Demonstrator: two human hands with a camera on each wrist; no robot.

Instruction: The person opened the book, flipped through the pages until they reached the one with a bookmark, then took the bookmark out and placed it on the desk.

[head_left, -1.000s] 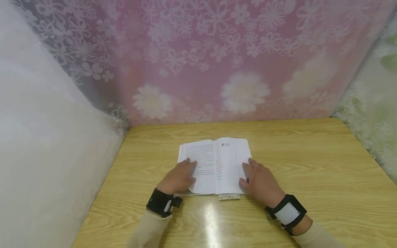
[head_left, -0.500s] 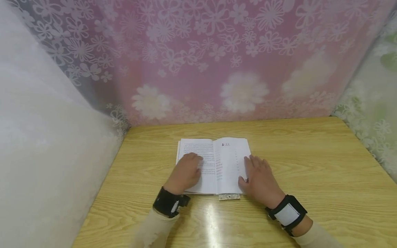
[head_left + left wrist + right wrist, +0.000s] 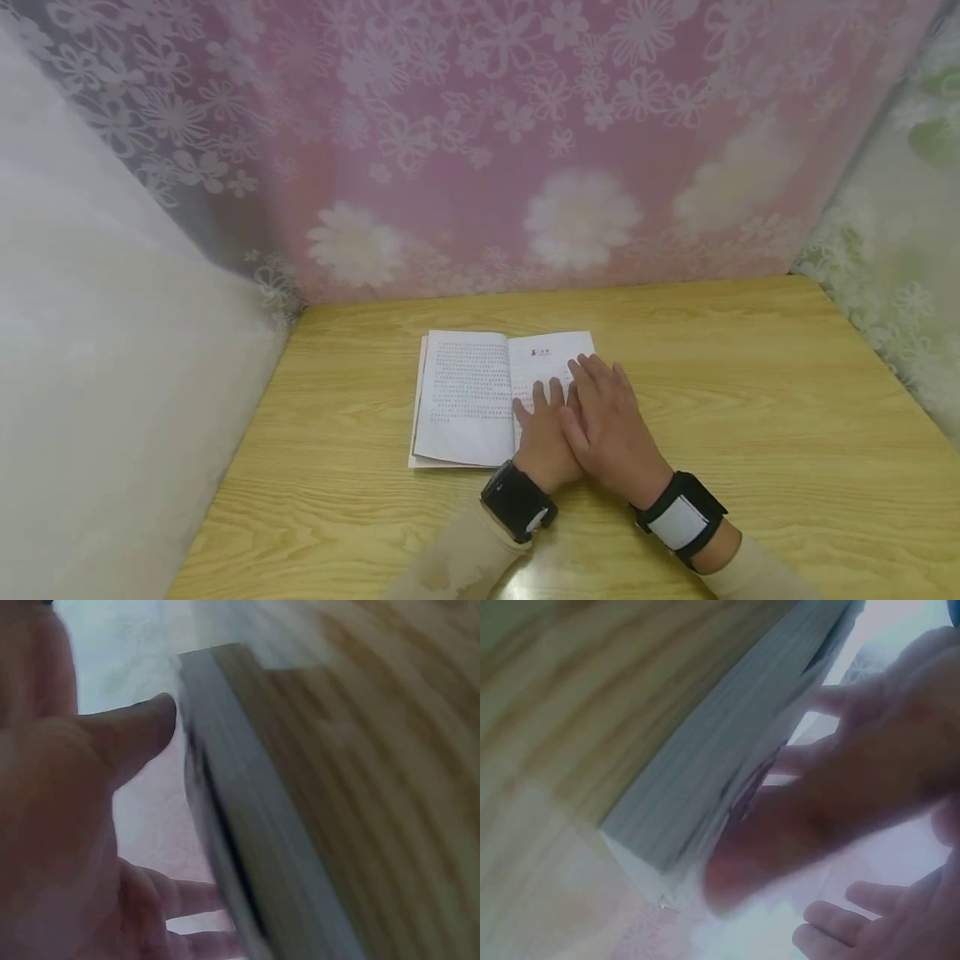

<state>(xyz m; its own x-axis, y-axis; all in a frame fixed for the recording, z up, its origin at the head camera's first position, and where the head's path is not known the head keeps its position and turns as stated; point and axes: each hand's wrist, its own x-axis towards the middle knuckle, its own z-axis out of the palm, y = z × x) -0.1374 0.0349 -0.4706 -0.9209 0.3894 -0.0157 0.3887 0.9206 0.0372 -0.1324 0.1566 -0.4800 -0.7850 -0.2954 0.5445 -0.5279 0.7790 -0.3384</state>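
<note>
An open book (image 3: 468, 392) lies on the table, its left page full of printed lines, its right page bearing a small heading at the top. My left hand (image 3: 546, 437) rests across the lower right page with fingers spread. Close against it, my right hand (image 3: 611, 417) lies over the page's right edge, fingers extended and thumb overlapping the left hand's side. In the left wrist view, the thumb tip (image 3: 161, 716) is right at the edge of the book's page block (image 3: 255, 795). The right wrist view has the right thumb (image 3: 739, 870) beside the stacked page edges (image 3: 697, 780).
The wood-grain table (image 3: 750, 400) meets a pink flowered curtain (image 3: 465, 200) at the back. A white sheet (image 3: 112, 333) borders the left side, and a green-and-white patterned one (image 3: 900, 250) the right. Black bands are strapped round both wrists.
My left hand has moved right from the left page onto the right page, beside my right hand. The left page is now uncovered. The small speckled strip below the book is now hidden.
</note>
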